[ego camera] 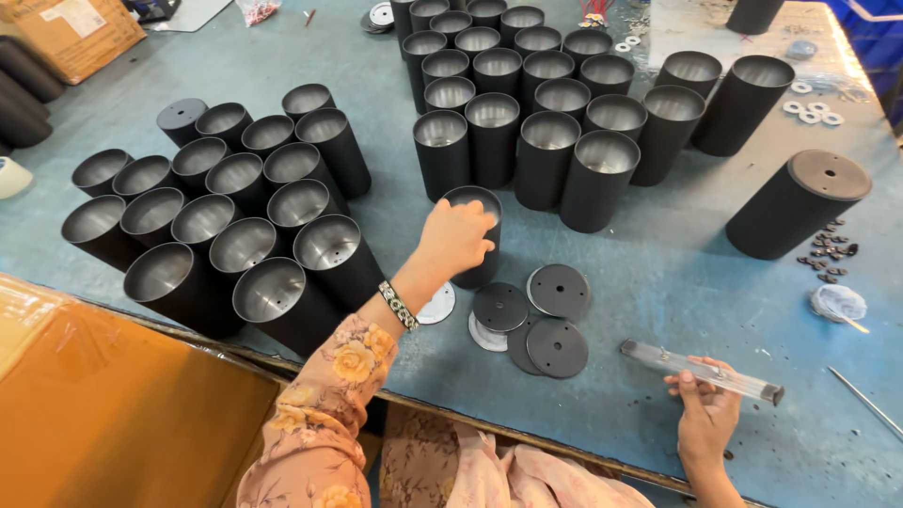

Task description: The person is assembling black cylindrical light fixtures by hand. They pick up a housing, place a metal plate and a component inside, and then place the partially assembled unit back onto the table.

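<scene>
My left hand (456, 237) reaches forward and closes over the rim of a black metal cylinder (478, 268) that stands alone on the blue table. A bracelet sits on that wrist. My right hand (707, 414) rests near the table's front edge with a clear flat bar (701, 372) held in its fingers. Several black round discs (555, 320) lie flat between the two hands, some with their pale undersides up.
Open black cylinders stand in a group at the left (235, 216) and another at the back middle (527, 103). One capped cylinder (795, 202) stands at right beside small dark screws (828, 259). An orange box (113, 414) fills the lower left. White washers (814, 111) lie far right.
</scene>
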